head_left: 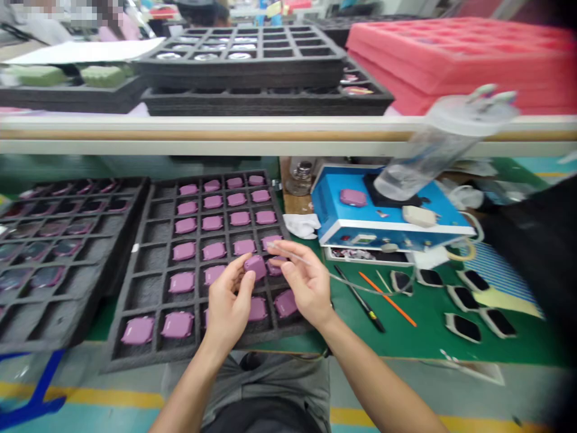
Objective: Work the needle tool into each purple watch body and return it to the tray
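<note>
My left hand (229, 297) pinches a small purple watch case (255, 268) between thumb and fingers, tilted above the black foam tray (153, 264). My right hand (309, 282) is curled round a thin clear tube (293, 254). The tube's near end points left, just above the held case, and the rest trails right across the green mat. Several similar purple cases, such as one at the front left (137, 331), lie in the tray's compartments below. My hands partly cover the cases in the right-hand columns.
Left stands another foam tray (85, 288) with dark-faced purple pieces. At right, a blue box (333, 198) carries a purple case and a clear cylinder (412, 162). A black pen (360, 299), an orange stick (387, 299) and several white-edged watch pieces (464, 326) lie on the green mat.
</note>
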A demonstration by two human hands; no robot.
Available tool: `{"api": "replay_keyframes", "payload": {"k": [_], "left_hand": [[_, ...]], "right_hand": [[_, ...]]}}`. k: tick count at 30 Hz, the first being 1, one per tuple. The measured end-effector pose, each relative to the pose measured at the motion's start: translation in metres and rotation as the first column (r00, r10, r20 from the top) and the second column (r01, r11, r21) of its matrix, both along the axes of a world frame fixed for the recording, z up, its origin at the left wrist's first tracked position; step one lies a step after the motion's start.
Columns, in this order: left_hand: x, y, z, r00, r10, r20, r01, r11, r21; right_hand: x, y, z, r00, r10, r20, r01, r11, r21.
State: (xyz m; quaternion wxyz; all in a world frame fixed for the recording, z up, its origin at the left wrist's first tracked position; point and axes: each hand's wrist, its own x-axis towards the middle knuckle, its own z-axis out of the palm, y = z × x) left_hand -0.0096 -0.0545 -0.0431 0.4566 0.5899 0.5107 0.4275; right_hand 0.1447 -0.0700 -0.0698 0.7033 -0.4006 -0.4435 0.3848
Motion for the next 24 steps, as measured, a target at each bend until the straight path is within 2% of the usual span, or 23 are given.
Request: {"api": "replay_keyframes", "payload": {"k": [2, 4, 7, 10, 15, 19, 24], "left_hand": [[-0.002, -0.001, 0.001, 0.999, -0.034, 0.011, 0.034, 0.999, -0.002], [-0.004, -0.002, 0.002, 0.997, -0.07, 0.013, 0.07, 0.998, 0.001], [-0.009, -0.006, 0.005, 0.995, -0.103, 0.017, 0.103, 0.995, -0.002], [-0.015, -0.013, 0.011, 0.992, -0.123, 0.007, 0.123, 0.992, 0.01], [-0.028, -0.026, 0.019, 0.986, -0.144, -0.088, 0.152, 0.983, 0.104], [-0.04, -0.037, 0.018, 0.987, -0.113, -0.112, 0.129, 0.979, 0.155], [-0.063, -0.05, 0.017, 0.991, -0.078, -0.109, 0.094, 0.984, 0.152]], "right_hand": [[-0.001, -0.001, -0.001, 0.998, 0.034, 0.06, -0.03, 0.997, -0.065], [-0.001, -0.001, 0.001, 0.976, 0.083, 0.202, -0.055, 0.989, -0.14], [-0.001, -0.005, 0.008, 0.924, 0.101, 0.368, -0.031, 0.981, -0.192], [-0.001, -0.011, 0.013, 0.91, 0.125, 0.396, -0.041, 0.976, -0.213], [-0.005, -0.021, 0.018, 0.885, 0.189, 0.426, -0.086, 0.965, -0.248], [-0.01, -0.027, 0.022, 0.847, 0.245, 0.472, -0.128, 0.955, -0.267], [-0.025, -0.03, 0.026, 0.8, 0.305, 0.517, -0.168, 0.941, -0.294]]}}
